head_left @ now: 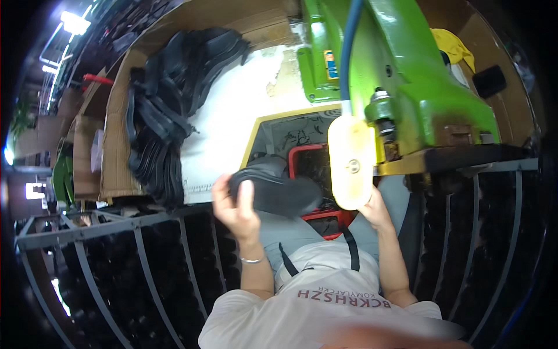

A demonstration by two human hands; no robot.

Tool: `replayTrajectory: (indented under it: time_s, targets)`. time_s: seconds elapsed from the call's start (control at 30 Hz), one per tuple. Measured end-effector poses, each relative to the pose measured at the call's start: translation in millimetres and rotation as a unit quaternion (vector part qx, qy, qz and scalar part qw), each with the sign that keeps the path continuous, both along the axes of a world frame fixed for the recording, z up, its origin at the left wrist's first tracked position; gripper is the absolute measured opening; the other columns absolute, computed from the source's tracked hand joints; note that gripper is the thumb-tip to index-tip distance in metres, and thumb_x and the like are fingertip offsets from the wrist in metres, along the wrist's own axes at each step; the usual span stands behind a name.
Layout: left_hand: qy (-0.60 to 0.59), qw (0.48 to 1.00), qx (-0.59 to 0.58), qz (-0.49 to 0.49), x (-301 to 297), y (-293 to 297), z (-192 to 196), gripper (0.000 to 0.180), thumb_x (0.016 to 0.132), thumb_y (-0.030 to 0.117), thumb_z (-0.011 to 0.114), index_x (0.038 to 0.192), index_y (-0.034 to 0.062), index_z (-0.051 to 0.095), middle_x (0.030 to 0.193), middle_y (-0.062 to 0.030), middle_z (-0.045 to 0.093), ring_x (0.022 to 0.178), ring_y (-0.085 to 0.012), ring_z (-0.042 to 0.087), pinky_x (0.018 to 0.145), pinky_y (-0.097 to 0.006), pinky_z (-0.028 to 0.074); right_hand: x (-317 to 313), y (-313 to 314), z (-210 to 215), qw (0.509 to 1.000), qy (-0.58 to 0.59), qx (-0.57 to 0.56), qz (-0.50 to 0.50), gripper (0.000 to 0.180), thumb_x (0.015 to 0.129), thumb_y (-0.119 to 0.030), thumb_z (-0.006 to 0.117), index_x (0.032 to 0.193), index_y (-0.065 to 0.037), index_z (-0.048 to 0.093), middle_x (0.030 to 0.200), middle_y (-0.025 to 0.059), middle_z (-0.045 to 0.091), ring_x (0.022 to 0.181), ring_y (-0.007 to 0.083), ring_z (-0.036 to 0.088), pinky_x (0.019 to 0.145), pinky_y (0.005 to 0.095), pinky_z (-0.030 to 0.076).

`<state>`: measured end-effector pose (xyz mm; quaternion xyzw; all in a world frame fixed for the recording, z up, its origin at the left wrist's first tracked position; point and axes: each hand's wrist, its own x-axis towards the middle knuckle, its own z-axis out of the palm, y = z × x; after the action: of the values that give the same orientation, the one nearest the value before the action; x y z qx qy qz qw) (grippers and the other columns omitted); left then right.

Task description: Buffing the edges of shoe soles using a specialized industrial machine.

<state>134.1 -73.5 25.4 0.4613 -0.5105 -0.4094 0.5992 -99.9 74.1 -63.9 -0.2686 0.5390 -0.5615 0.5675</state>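
Black rubber sole (273,192) sits just left of the green press (401,87), gripped by both hands. Left hand (235,206) pinches its near end, thumb on top. Right hand (375,209) is mostly hidden behind the press's cream guard (350,160); its grip cannot be told. Below the sole lies a red crate (317,168). Further left of the press, more black soles (168,104) are stacked on the white surface (232,116).

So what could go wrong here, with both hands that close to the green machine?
The right hand sits partly hidden behind the pale oval plate, right under the green machine head, so fingers might get pinched. The left hand grips the black rubber piece only at one end; it could slip into the red crate below.
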Motion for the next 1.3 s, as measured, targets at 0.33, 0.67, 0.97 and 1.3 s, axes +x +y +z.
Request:
replayTrajectory:
  time_s: [0.33,0.67,0.97,1.3]
  targets:
    - [0.095,0.927,0.182,-0.314,-89.9,83.1,-18.6,0.034,0.079,0.0,0.067,0.11,-0.0064,0.056,0.1,-0.0099,0.063,0.089,-0.0127,0.059,0.081,-0.026,0.047,23.0,76.5,13.5,0.999,0.023,0.029,0.003,0.029,0.071,-0.003,0.074,0.098,0.003,0.064,0.087,0.0025,0.066,0.082,0.0107,0.06,0.078,0.0254,0.048]
    - [-0.18,0.896,0.01,-0.405,-125.0,48.2,-23.6,0.011,0.082,0.01,0.067,0.077,0.0009,0.065,0.06,0.0031,0.057,0.055,-0.0017,0.043,0.048,-0.022,0.035,48.5,75.0,24.1,0.994,0.002,-0.03,-0.106,0.052,0.072,-0.013,0.074,0.116,0.005,0.052,0.108,0.009,0.059,0.098,0.0163,0.056,0.089,0.0286,0.043]
    - [-0.141,0.923,-0.004,-0.359,-121.0,65.6,-30.0,0.015,0.081,0.004,0.066,0.094,-0.0032,0.064,0.077,-0.0003,0.063,0.068,-0.0049,0.054,0.061,-0.021,0.045,-31.3,93.4,47.6,0.939,-0.003,-0.09,-0.333,0.043,0.066,0.002,0.066,0.107,0.002,0.051,0.101,0.0081,0.057,0.094,0.0167,0.057,0.087,0.0285,0.044]
    - [0.015,0.879,0.003,-0.476,-91.9,26.7,-16.8,0.028,0.077,0.002,0.067,0.102,-0.0061,0.061,0.091,-0.0082,0.067,0.08,-0.0133,0.063,0.074,-0.026,0.05,-80.6,12.0,75.7,0.917,-0.04,-0.236,-0.32,0.043,0.074,0.002,0.059,0.116,0.002,0.049,0.104,0.0107,0.06,0.092,0.0179,0.059,0.086,0.0287,0.046]
